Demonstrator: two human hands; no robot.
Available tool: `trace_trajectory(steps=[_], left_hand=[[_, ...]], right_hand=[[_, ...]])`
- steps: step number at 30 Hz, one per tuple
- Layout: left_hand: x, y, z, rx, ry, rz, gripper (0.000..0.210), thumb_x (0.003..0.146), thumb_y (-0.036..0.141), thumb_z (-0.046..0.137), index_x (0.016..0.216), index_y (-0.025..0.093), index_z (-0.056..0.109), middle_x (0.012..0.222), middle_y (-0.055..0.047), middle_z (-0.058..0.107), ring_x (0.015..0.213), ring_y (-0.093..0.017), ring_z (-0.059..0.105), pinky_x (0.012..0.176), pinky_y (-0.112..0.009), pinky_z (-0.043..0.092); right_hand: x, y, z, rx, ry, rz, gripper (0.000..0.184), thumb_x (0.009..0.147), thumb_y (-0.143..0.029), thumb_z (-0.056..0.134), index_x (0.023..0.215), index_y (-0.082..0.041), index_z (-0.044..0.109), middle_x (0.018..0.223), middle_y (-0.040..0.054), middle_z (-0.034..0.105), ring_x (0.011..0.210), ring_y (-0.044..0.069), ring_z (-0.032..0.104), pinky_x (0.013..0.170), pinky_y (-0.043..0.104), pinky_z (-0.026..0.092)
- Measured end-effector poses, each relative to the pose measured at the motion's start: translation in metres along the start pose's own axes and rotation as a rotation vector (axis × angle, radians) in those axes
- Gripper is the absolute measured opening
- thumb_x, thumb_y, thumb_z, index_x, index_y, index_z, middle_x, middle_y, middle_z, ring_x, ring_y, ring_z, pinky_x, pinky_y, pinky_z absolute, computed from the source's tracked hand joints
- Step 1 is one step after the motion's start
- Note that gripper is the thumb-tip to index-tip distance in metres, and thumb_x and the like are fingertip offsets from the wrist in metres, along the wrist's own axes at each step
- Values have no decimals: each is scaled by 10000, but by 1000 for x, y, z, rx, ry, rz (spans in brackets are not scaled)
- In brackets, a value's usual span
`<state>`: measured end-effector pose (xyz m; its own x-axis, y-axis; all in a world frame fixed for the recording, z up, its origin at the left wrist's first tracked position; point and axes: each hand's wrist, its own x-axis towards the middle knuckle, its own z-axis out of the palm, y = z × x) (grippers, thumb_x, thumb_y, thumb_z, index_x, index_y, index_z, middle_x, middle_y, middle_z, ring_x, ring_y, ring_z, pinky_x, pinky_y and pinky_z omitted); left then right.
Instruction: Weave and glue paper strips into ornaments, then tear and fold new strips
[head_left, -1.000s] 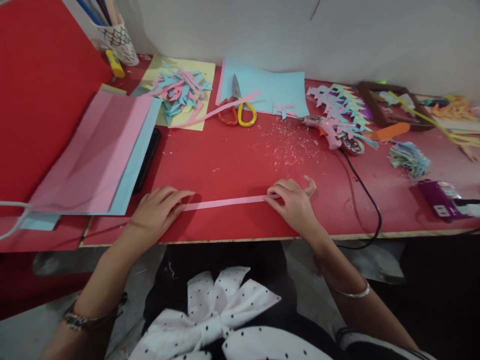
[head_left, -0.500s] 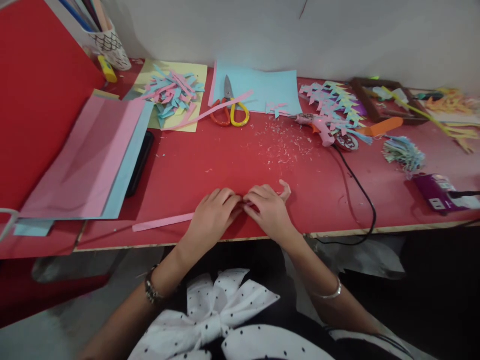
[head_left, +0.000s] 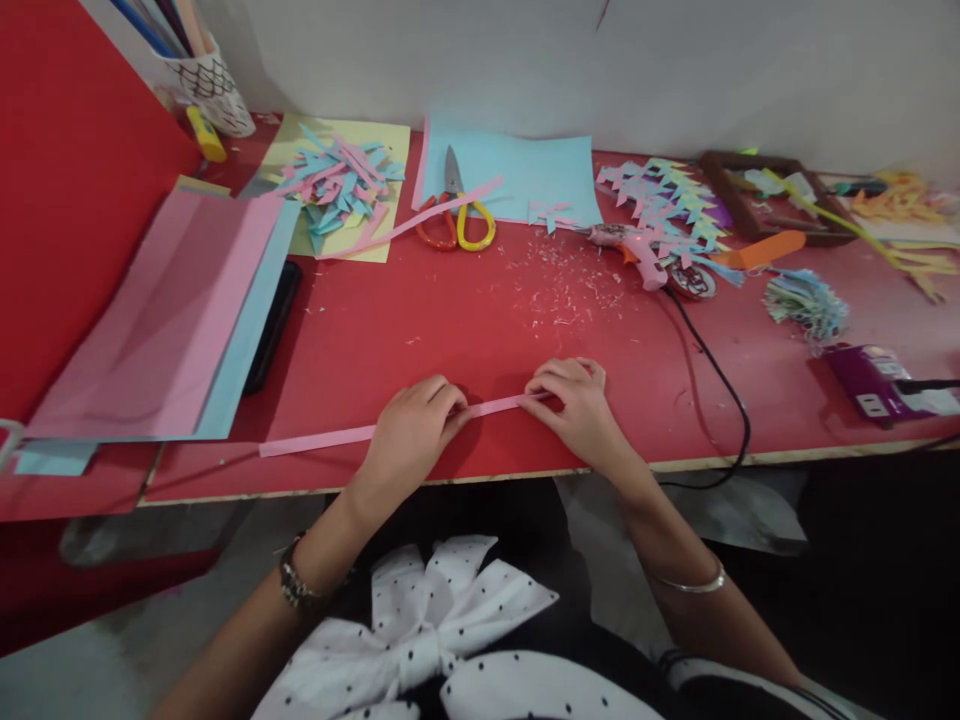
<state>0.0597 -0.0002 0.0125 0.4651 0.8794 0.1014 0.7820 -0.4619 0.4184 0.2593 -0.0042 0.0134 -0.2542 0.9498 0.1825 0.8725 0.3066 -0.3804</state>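
Head view, looking down on a red bench [head_left: 420, 320]. Holding a pink strip [head_left: 319, 440] in both hands, close to the bench's front edge. Covering part of the strip with the left hand [head_left: 416, 425], and pinching it between thumb and fingers [head_left: 451, 400], closed down onto the paper, with a long tail on the bench to the left. Pinching near the other end with the right hand [head_left: 576, 405], likewise closed to the paper's thickness, with a short bare stretch between the hands.

At back left, can see a patterned white cup [head_left: 214, 95], standing near the wall, and in it several long sticks [head_left: 142, 25], blue, dark and peach; cannot tell whether pens or something else. At back right, can see a brown wooden tray [head_left: 726, 200], holding white scraps [head_left: 765, 182] and small bits too blurred to name, and across its rim a yellow strip [head_left: 825, 225]. Between cup and tray, can see a yellow sheet [head_left: 384, 138] under a heap of cuttings [head_left: 337, 185], scissors [head_left: 453, 178] partly on a blue sheet [head_left: 525, 165], and a pink glue gun [head_left: 637, 255]
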Motion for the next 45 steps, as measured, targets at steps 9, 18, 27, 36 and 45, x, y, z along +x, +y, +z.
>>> trace_trajectory(steps=[9, 18, 27, 36, 45], left_hand=[[-4, -4, -3, 37, 7, -30, 164, 818, 299, 506, 750, 160, 560, 720, -10, 578, 649, -136, 530, 580, -245, 372], [-9, -23, -8, 39, 2, 9, 232, 856, 324, 425, 735, 171, 548, 709, -7, 570, 646, -132, 524, 585, -243, 377], [-19, -33, -12, 71, 15, 56, 288, 878, 356, 349, 788, 191, 567, 749, -16, 583, 675, -134, 550, 601, -242, 393], [-43, -55, -16, 29, 100, -7, 408, 874, 462, 281, 819, 194, 584, 735, -30, 596, 678, -153, 562, 626, -271, 406], [-57, -67, -21, 20, 110, -61, 382, 871, 456, 288, 850, 210, 580, 780, -40, 600, 737, -172, 563, 668, -298, 408]], right_hand=[[-1, -1, 0, -20, 15, 57, 256, 841, -324, 444, 639, -195, 534, 710, -21, 576, 725, 133, 510, 834, 344, 230], [-1, -1, 0, -20, 38, 105, 288, 842, -364, 428, 630, -192, 520, 696, -2, 556, 715, 146, 499, 773, 328, 271], [-7, 15, -6, -43, 74, 123, 237, 826, -338, 443, 646, -202, 518, 741, 10, 553, 747, 162, 495, 751, 320, 298], [-9, 14, -4, -68, 95, 140, 112, 806, -239, 410, 742, -209, 497, 780, 18, 561, 780, 173, 501, 772, 335, 295], [-11, -14, 2, -220, 170, 101, 279, 810, -103, 321, 876, -208, 572, 924, 62, 592, 885, 194, 504, 907, 414, 218]])
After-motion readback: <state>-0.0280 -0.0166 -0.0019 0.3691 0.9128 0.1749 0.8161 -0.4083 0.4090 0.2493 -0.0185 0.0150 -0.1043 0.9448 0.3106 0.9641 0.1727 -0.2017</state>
